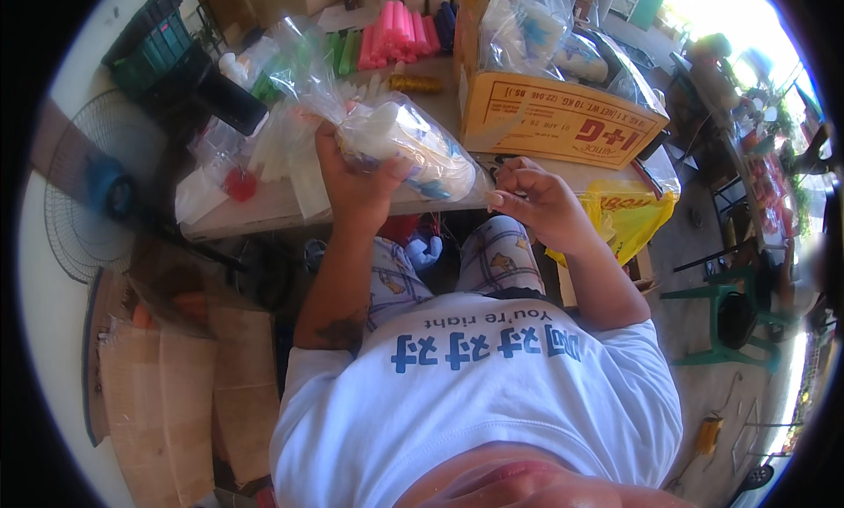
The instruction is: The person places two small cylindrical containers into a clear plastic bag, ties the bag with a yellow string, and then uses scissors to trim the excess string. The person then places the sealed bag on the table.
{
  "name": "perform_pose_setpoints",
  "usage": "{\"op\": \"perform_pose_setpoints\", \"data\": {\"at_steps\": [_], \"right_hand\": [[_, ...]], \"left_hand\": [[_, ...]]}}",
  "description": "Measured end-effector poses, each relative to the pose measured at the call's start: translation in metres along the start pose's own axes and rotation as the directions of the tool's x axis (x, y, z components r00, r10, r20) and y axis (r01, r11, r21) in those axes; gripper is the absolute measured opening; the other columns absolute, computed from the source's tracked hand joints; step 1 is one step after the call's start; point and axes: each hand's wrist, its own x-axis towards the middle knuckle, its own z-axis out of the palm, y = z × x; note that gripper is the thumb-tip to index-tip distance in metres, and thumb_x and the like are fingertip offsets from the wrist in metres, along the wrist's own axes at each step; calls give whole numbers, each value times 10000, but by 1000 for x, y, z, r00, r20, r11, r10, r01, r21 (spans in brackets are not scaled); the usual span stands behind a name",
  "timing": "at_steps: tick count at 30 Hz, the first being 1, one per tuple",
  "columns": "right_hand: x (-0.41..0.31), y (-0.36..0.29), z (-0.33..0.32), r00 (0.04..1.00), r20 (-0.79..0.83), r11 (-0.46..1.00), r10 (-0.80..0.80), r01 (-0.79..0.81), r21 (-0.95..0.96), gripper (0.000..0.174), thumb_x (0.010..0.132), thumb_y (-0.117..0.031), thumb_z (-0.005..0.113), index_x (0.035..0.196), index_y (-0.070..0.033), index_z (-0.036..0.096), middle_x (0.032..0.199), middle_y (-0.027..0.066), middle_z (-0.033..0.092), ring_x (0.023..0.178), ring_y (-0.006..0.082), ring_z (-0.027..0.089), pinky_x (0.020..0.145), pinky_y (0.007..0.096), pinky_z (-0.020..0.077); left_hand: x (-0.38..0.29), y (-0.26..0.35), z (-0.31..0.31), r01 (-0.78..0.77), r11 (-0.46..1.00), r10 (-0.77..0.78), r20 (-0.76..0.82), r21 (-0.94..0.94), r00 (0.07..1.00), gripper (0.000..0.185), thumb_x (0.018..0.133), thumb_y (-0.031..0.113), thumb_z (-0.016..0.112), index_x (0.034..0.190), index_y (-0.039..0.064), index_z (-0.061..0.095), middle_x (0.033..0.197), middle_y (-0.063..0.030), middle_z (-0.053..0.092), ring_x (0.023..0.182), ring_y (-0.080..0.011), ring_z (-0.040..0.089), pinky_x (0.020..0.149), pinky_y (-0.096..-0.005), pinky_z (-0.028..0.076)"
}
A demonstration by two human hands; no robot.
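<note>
A clear plastic bag (389, 122) holds white pieces with blue decoration and fine gold-coloured lines (432, 158); their exact kind is hard to tell through the glare. My left hand (362, 178) grips the bag near its gathered neck, thumb pressed over the front. Above that hand the bag's loose end (300, 56) fans out to the upper left. At the lower right end of the bag, my right hand (537, 201) pinches the plastic corner between thumb and fingers. The bag is held tilted above the table's front edge (264, 221).
Pink candle-like sticks (399, 36) and green ones (346, 51) lie at the back. A cardboard box (560, 122) with bagged white items stands right, a yellow plastic bag (610, 214) hanging below. Gold ribbon spool (415, 83) lies mid-table. A fan (99, 185) stands left.
</note>
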Motion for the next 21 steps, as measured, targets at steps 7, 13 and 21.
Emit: {"op": "perform_pose_setpoints", "data": {"at_steps": [7,13,21], "right_hand": [[4,1,3,1000,-10,998,3,-3,-63,235,773,-202,741,744,-17,599,781,41,551,795,154,510,744,277,401],[10,8,14,999,20,985,-26,22,169,278,758,-240,751,735,-14,591,794,30,556,812,151,514,756,277,407],[13,29,29,866,-168,878,-470,439,-191,470,619,-421,788,716,-34,538,838,73,536,823,248,516,727,314,411]], "left_hand": [[-2,5,0,-6,998,7,12,-69,1000,796,667,116,787,1297,44,305,1189,-93,453,1086,-190,494,925,-356,446],[-3,0,-6,103,967,-106,-1,-234,994,789,689,204,784,1307,74,311,1201,-97,458,1100,-226,501,930,-400,447],[-23,-13,11,360,799,-363,90,-482,927,711,732,334,735,1286,86,364,1193,-105,497,1082,-249,527,921,-433,458]]}}
